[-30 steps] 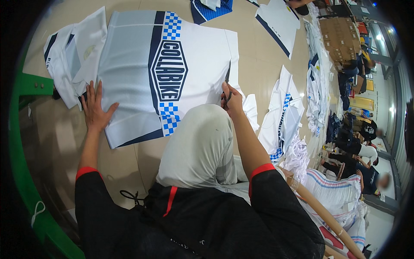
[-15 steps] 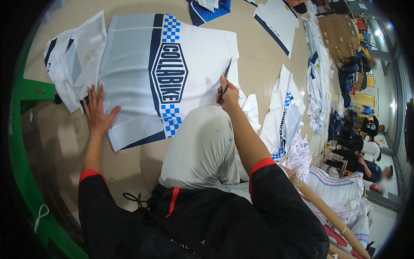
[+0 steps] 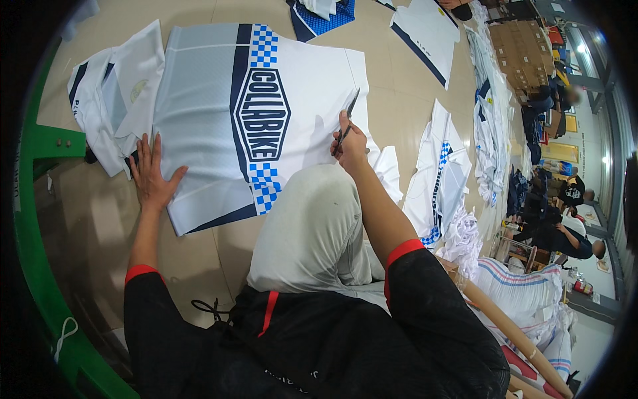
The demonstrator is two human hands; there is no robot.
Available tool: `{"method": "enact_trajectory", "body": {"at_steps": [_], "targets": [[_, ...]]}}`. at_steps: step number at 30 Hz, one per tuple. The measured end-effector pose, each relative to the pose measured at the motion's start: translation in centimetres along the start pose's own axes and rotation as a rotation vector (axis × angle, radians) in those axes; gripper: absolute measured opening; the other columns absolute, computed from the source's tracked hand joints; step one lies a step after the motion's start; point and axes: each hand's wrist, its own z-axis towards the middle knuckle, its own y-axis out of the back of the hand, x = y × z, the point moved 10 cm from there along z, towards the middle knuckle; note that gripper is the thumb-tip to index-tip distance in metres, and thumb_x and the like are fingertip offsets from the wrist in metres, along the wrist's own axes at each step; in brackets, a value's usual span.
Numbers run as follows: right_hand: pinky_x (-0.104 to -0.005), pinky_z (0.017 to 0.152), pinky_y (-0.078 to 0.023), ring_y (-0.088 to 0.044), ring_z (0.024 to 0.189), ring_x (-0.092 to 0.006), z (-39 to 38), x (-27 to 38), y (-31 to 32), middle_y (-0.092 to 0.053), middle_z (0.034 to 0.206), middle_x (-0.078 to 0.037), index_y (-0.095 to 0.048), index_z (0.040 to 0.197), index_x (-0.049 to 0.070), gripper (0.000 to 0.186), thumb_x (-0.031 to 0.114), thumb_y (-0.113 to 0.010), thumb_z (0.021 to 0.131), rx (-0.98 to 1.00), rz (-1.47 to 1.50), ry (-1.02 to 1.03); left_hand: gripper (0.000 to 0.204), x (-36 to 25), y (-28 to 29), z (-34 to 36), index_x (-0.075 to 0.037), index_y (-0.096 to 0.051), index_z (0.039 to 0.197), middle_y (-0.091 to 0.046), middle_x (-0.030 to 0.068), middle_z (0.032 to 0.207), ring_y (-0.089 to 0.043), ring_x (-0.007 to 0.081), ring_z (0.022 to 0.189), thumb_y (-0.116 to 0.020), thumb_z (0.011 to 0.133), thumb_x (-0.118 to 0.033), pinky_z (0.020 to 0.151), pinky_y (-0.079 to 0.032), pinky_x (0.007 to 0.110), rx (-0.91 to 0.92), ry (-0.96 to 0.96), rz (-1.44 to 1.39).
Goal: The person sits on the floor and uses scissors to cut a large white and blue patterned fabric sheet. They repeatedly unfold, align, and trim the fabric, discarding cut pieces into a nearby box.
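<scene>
A large fabric panel (image 3: 206,100) lies flat on the floor ahead of me, grey at the left and white at the right. A navy stripe, blue checks and a lettered badge run across its middle. My left hand (image 3: 153,178) presses on its left edge, fingers spread. In my right hand (image 3: 350,147) is a pair of scissors (image 3: 350,110), the dark blades pointing away from me near the panel's right edge. My fingers hide most of the handles. White scrap fabric (image 3: 385,169) lies just right of that hand.
A bunched white garment piece (image 3: 116,100) lies at the left, beside a green metal frame (image 3: 50,279). More printed pieces (image 3: 435,176) and a pile of white scraps (image 3: 462,243) lie right. Cardboard tubes (image 3: 512,332) and striped sacks (image 3: 522,286) stand nearer; people work far right.
The scissor blades look more closed than before, and my right hand has drawn back slightly to the left. My left hand stays on the panel's edge.
</scene>
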Motion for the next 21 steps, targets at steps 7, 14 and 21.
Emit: {"method": "enact_trajectory", "body": {"at_steps": [7, 14, 21], "targets": [[-0.0309, 0.047, -0.043, -0.046, 0.053, -0.0117, 1.4, -0.4, -0.8, -0.051, 0.071, 0.001, -0.057, 0.115, 0.008, 0.05, 0.046, -0.075, 0.088, 0.028, 0.033, 0.052, 0.103, 0.0, 0.0, 0.0, -0.023, -0.02, 0.16, -0.018, 0.0124, 0.165, -0.015, 0.0321, 0.153, -0.07, 0.078, -0.062, 0.121, -0.008, 0.056, -0.002, 0.011, -0.009], [-0.0311, 0.047, -0.043, -0.046, 0.052, -0.0118, 1.4, -0.7, -0.7, -0.051, 0.07, 0.0, -0.056, 0.118, 0.008, 0.05, 0.044, -0.075, 0.089, 0.011, 0.098, 0.033, 0.103, 0.0, 0.0, 0.0, -0.022, -0.021, 0.16, -0.018, 0.0122, 0.165, -0.015, 0.0319, 0.153, -0.071, 0.078, -0.06, 0.121, -0.008, 0.056, 0.019, 0.028, -0.004], [-0.0304, 0.044, -0.042, -0.049, 0.05, -0.0132, 1.1, 0.2, 2.2, -0.054, 0.072, -0.003, -0.055, 0.133, 0.004, 0.07, 0.048, -0.078, 0.084, 0.047, -0.053, 0.052, 0.102, 0.1, -0.1, -0.1, -0.023, -0.022, 0.159, -0.018, 0.0118, 0.165, -0.015, 0.0316, 0.153, -0.072, 0.078, -0.059, 0.121, -0.008, 0.056, 0.0, 0.017, -0.013]]}}
